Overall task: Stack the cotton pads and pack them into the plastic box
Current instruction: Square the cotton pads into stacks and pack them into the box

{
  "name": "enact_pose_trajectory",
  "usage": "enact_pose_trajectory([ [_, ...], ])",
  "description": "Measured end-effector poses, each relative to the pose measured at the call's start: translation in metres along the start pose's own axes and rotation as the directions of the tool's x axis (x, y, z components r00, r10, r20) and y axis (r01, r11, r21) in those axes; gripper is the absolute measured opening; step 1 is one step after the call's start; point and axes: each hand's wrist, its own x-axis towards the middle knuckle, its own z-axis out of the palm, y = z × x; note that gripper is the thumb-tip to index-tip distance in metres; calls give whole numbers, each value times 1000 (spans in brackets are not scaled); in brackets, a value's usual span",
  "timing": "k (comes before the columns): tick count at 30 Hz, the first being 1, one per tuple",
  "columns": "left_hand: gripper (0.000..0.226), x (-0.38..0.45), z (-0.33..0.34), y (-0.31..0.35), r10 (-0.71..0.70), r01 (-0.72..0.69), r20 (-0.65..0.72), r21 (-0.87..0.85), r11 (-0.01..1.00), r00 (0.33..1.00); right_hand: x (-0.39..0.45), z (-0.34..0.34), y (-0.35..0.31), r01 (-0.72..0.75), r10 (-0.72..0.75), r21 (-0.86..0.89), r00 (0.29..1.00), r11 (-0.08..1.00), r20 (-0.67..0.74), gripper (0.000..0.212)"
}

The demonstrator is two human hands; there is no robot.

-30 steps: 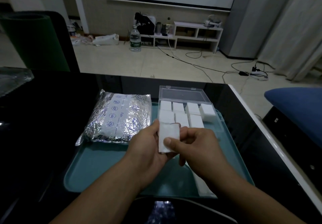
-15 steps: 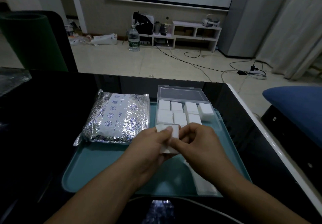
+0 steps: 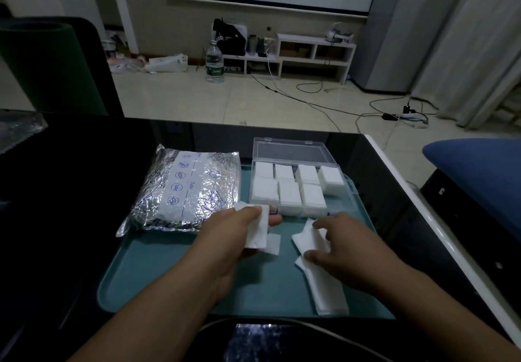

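My left hand (image 3: 228, 237) holds a small stack of white cotton pads (image 3: 258, 230) just above the teal tray (image 3: 158, 280), near the front left corner of the clear plastic box (image 3: 298, 185). The box stands open on the tray, lid tipped back, with several compartments filled with white pads. My right hand (image 3: 352, 249) reaches down onto a loose row of cotton pads (image 3: 321, 285) lying on the tray's right side, thumb and fingers pinching the top ones.
A silver foil bag (image 3: 183, 189) lies on the tray's left part. The tray sits on a black table (image 3: 56, 192) whose right edge (image 3: 439, 220) is white. A phone (image 3: 253, 339) lies at the near edge. A blue seat (image 3: 479, 175) stands to the right.
My hands have come apart. The left hand keeps the pad stack and has lowered it toward the tray, while the right hand has moved right and down onto the loose pads.
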Motion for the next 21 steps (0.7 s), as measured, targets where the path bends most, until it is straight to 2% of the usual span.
enact_pose_trajectory([
  [4, 23, -1, -2, 2, 18, -18, 2, -48, 999, 1000, 4, 3, -5, 0, -3, 42, 999, 999, 54, 63],
  [9, 21, -4, 2, 4, 51, -48, 18, -108, 993, 999, 7, 0, -6, 31, -23, 118, 998, 993, -65, 18],
  [10, 21, -5, 2, 4, 46, -43, 17, -112, 993, 999, 8, 0, -5, 39, -25, 146, 995, 989, -92, 16],
  [16, 22, -5, 0, 4, 20, -19, 13, -119, 993, 1000, 9, -12, 4, 15, 29, 415, 995, 910, -100, 16],
  [21, 25, -1, 0, 3, -16, 11, -33, -139, 990, 999, 5, -23, 12, 0, 38, 497, 997, 868, -66, 15],
])
